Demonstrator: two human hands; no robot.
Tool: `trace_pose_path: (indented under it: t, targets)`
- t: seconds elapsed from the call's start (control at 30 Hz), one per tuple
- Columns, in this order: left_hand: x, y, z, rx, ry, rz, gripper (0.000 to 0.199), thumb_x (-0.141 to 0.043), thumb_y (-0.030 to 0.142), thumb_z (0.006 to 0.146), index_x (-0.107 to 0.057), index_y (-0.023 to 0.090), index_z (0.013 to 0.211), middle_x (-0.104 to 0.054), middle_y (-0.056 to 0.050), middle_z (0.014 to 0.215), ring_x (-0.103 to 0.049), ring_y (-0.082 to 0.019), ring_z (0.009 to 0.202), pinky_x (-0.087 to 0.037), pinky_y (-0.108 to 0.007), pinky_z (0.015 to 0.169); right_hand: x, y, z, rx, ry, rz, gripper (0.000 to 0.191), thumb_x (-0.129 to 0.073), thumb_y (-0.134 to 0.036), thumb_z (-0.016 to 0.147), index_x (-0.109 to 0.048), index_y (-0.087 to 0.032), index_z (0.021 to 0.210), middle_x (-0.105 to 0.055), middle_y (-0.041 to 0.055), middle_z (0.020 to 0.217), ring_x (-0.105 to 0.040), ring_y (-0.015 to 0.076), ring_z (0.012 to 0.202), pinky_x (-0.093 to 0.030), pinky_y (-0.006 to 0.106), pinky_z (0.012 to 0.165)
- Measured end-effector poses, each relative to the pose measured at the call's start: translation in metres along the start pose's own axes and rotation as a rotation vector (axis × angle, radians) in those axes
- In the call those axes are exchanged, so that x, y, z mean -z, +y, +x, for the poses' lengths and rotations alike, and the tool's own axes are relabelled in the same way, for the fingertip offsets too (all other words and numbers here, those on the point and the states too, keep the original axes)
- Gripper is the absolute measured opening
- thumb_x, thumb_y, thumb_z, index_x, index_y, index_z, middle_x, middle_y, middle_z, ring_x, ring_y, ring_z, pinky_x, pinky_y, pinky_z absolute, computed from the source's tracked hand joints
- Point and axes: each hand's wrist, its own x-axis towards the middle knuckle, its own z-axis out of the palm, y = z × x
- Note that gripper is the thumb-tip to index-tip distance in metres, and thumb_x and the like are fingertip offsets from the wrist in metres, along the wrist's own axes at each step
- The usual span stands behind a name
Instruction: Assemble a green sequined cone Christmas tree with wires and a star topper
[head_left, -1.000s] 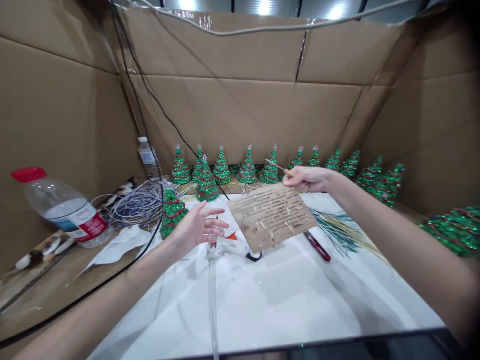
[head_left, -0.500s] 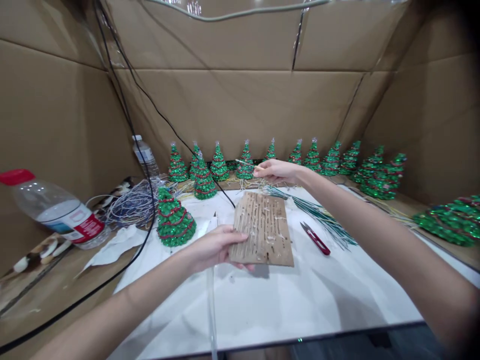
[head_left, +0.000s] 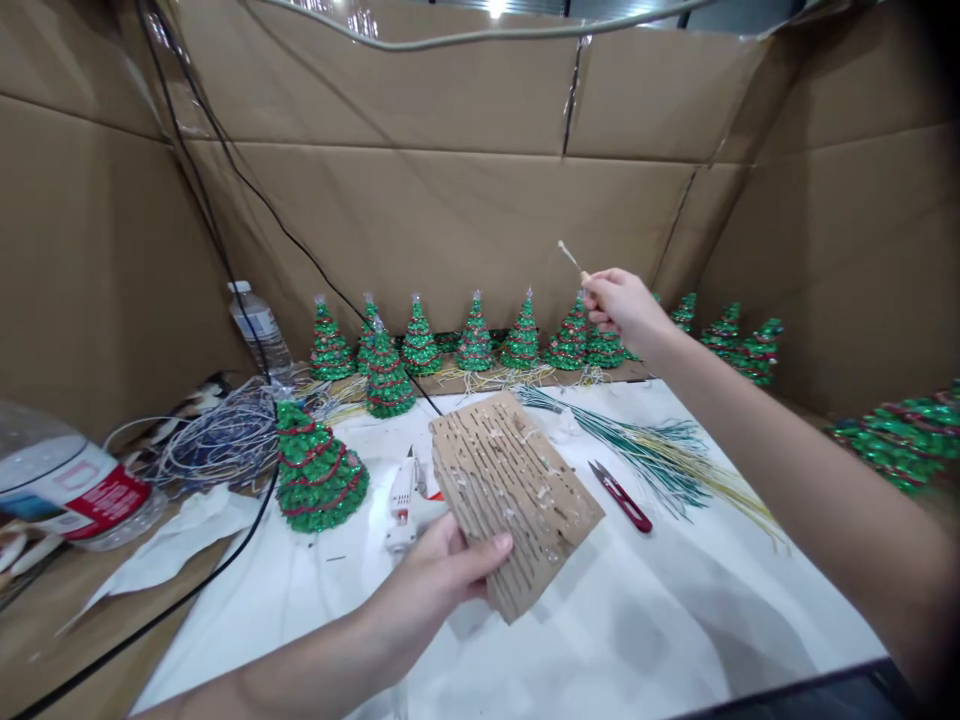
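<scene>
My left hand (head_left: 442,575) grips the lower left edge of a torn cardboard piece (head_left: 517,490), thumb on top, its face lined with dark ridges and clear glue bits. Raised above the small trees at the back, my right hand (head_left: 619,305) pinches a thin stick (head_left: 570,256) with a whitish tip pointing up and left. A white glue gun (head_left: 403,500) lies left of the cardboard. On the right are small red-handled snips (head_left: 624,498). A larger green tinsel tree (head_left: 319,470) with red garland stands to the left.
Several small green trees (head_left: 476,335) line the back by the cardboard wall (head_left: 450,210). Green and yellow wires (head_left: 652,450) lie at right. Tangled wires (head_left: 214,430), white paper (head_left: 176,535), two bottles (head_left: 75,485) and a black cable (head_left: 247,540) are at left.
My right hand has moved up and right with the stick. The cardboard has turned and come lower in my left hand. The glue gun now shows more fully, and the view has shifted.
</scene>
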Motion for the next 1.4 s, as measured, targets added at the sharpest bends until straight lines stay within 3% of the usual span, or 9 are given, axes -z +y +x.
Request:
trace_pose_path:
  t: [0.13,0.3,0.4,0.47,0.6,0.77,1.0,1.13,1.4]
  targets:
    - [0.005,0.001,0.010,-0.014,0.137,0.069,0.040,-0.077,0.034,0.077,-0.058,0.013,0.106,-0.069,-0.007,0.099,-0.064,-0.013,0.075,-0.048,-0.019,0.054,0.012,-0.017,-0.002,0.080,0.026,0.014,0.011,-0.053,-0.024,0.089,-0.042,-0.022,0.087,-0.043,-0.0051,0.063,-0.031,0.0037,0.041,-0.014,0.019,0.037]
    - [0.011,0.016,0.025,-0.135,0.225,-0.032,0.035,-0.071,0.015,0.082,-0.054,0.014,0.113,-0.068,-0.012,0.118,-0.066,-0.020,0.100,-0.058,-0.028,0.078,-0.003,-0.021,-0.060,0.153,-0.080,-0.037,0.011,-0.059,-0.025,0.086,-0.048,-0.021,0.085,-0.048,-0.0037,0.062,-0.033,0.0057,0.044,-0.018,0.022,0.040]
    - [0.014,0.023,0.029,-0.193,0.250,-0.058,0.029,-0.067,0.015,0.086,-0.056,0.013,0.113,-0.068,-0.012,0.120,-0.067,-0.020,0.101,-0.059,-0.026,0.078,-0.021,-0.006,-0.111,0.313,-0.203,-0.226,0.011,-0.057,-0.031,0.090,-0.051,-0.021,0.090,-0.042,-0.0053,0.060,-0.037,0.0085,0.051,-0.026,0.022,0.045]
    - [0.013,0.028,0.027,-0.210,0.272,-0.076,0.027,-0.065,0.013,0.088,-0.056,0.013,0.114,-0.068,-0.011,0.120,-0.068,-0.019,0.100,-0.060,-0.026,0.077,-0.032,0.008,-0.142,0.404,-0.237,-0.389,0.010,-0.054,-0.030,0.091,-0.050,-0.021,0.093,-0.049,-0.0041,0.065,-0.043,0.0096,0.056,-0.032,0.023,0.051]
    - [0.012,0.035,0.020,-0.245,0.265,-0.134,0.027,-0.062,0.010,0.090,-0.056,0.015,0.116,-0.070,-0.009,0.116,-0.068,-0.019,0.102,-0.060,-0.026,0.082,-0.049,0.037,-0.180,0.412,-0.311,-0.520,0.006,-0.049,-0.024,0.093,-0.048,-0.021,0.097,-0.056,-0.0035,0.072,-0.050,0.0097,0.057,-0.036,0.023,0.054]
    - [0.017,0.035,0.012,-0.216,0.252,-0.147,0.021,-0.066,0.010,0.086,-0.060,0.014,0.106,-0.072,-0.008,0.112,-0.069,-0.020,0.100,-0.061,-0.024,0.077,-0.061,0.059,-0.191,0.366,-0.364,-0.467,0.003,-0.047,-0.022,0.093,-0.048,-0.021,0.096,-0.059,-0.0035,0.074,-0.054,0.0094,0.058,-0.037,0.022,0.054]
    - [0.026,0.037,0.007,-0.202,0.239,-0.118,0.014,-0.067,0.009,0.083,-0.070,0.015,0.095,-0.075,-0.004,0.100,-0.070,-0.017,0.092,-0.057,-0.018,0.070,-0.062,0.069,-0.195,0.511,-0.330,-0.496,0.005,-0.050,-0.018,0.092,-0.050,-0.019,0.097,-0.061,-0.0014,0.077,-0.056,0.0095,0.061,-0.039,0.021,0.056]
    - [0.029,0.037,0.010,-0.176,0.188,-0.052,0.024,-0.072,0.009,0.079,-0.071,0.019,0.101,-0.075,-0.002,0.101,-0.070,-0.016,0.093,-0.056,-0.019,0.079,-0.060,0.073,-0.196,0.555,-0.310,-0.507,0.008,-0.052,-0.016,0.091,-0.051,-0.018,0.099,-0.062,-0.0007,0.080,-0.058,0.0086,0.063,-0.040,0.019,0.057]
    - [0.037,0.029,0.015,-0.110,0.264,0.074,0.027,-0.076,0.022,0.077,-0.072,0.019,0.103,-0.072,-0.003,0.110,-0.066,-0.019,0.097,-0.055,-0.025,0.083,-0.055,0.083,-0.196,0.742,-0.267,-0.584,0.016,-0.054,-0.008,0.089,-0.051,-0.016,0.103,-0.057,-0.0001,0.077,-0.055,0.0093,0.066,-0.038,0.020,0.058]
